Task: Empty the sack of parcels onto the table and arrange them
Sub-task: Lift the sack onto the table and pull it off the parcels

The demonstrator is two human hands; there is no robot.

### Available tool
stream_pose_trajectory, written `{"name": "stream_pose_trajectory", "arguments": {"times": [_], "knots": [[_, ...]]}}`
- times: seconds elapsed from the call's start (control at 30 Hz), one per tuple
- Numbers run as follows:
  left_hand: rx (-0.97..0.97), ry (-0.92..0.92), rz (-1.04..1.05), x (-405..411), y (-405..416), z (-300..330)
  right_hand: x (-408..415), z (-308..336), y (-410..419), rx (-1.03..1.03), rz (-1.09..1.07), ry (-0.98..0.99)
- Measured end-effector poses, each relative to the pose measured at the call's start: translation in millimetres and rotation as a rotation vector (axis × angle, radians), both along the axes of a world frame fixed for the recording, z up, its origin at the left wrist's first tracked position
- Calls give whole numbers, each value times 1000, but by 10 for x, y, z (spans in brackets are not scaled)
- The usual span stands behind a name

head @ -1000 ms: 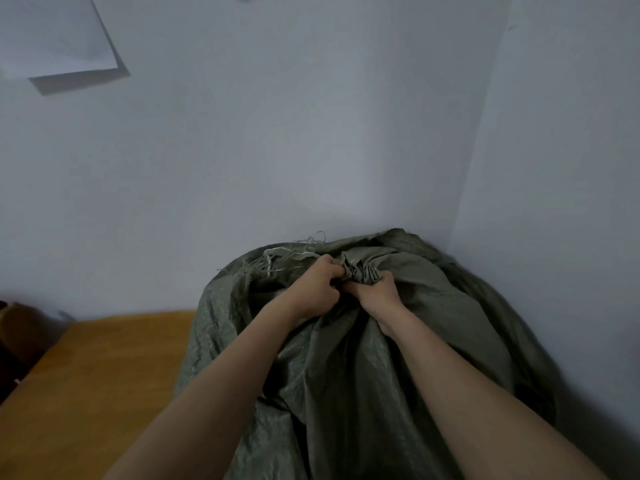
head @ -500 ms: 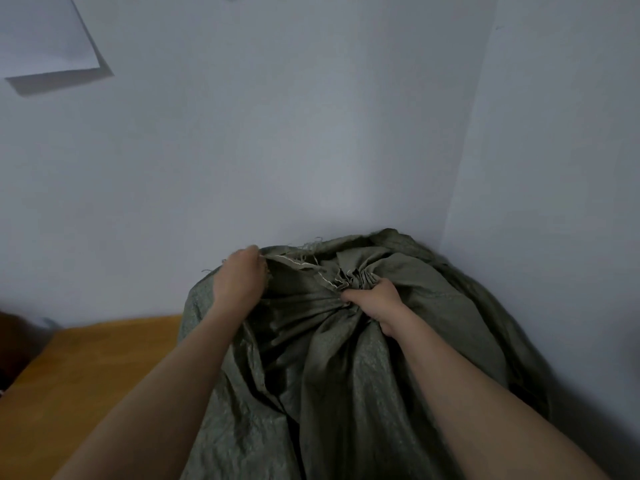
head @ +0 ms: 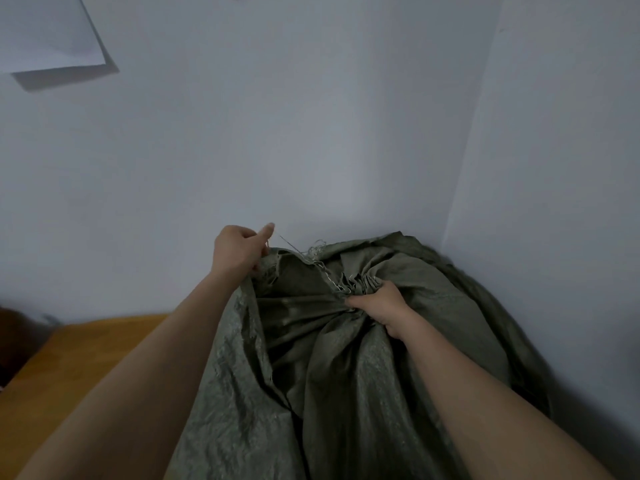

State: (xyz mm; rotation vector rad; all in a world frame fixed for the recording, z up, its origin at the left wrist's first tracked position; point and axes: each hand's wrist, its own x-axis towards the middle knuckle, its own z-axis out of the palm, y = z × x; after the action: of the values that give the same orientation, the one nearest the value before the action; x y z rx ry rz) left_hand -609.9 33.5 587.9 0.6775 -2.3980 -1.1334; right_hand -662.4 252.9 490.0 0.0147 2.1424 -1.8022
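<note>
A large grey-green woven sack [head: 363, 393] stands bulging in the corner of the room, partly over the wooden table [head: 86, 355]. Its frayed mouth is at the top, partly spread. My left hand [head: 239, 249] grips the left edge of the mouth and holds it up and out to the left. My right hand [head: 377, 304] grips the bunched, gathered fabric at the middle of the top. No parcels are visible; the sack's inside is hidden.
White walls meet in a corner right behind the sack [head: 450, 220]. A sheet of paper [head: 48, 32] hangs on the wall at upper left. A dark object [head: 14, 341] sits at the table's far left edge.
My left hand left the gathered bunch, took the sack's left rim and pulled it up and to the left, spreading the mouth. My right hand kept its grip on the bunch.
</note>
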Motion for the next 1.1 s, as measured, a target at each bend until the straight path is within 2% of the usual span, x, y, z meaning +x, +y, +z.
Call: {"name": "stream_pose_trajectory", "arguments": {"times": [0.1,0.23,0.27,0.33,0.4,0.53,0.6,0.67,0.73,0.77,0.87,0.9,0.93,1.03,1.07,1.1], "knots": [[-110,-80,-172,-61,163,63,5,-16,-17,32,4,41],[-76,-318,-495,-115,536,116,26,-16,-25,52,26,64],[-49,-337,-543,-128,590,102,39,-13,-23,55,35,69],[53,-236,-537,-171,585,68,55,-9,-2,54,48,62],[257,1,-379,-215,513,91,66,17,53,51,55,46],[590,541,219,-291,117,221,49,24,150,43,67,4],[645,595,442,-254,-178,127,32,-5,149,53,84,-18],[571,424,500,-107,-329,-7,15,-40,139,53,77,-28],[373,106,481,27,-351,-190,1,-63,137,41,51,-33],[220,8,455,99,-279,-217,-1,-68,134,35,47,-29],[-392,-62,300,210,47,-240,5,-106,120,35,25,-34],[-525,-73,254,189,112,-267,5,-124,112,35,22,-44],[-557,-80,227,138,140,-288,-3,-148,108,36,23,-56],[-99,-165,255,1,48,-227,-2,-172,112,35,33,-93],[-113,-244,227,13,10,-186,-16,-182,121,34,31,-95],[-244,-307,215,44,-26,-158,-30,-194,137,33,26,-97]]}}
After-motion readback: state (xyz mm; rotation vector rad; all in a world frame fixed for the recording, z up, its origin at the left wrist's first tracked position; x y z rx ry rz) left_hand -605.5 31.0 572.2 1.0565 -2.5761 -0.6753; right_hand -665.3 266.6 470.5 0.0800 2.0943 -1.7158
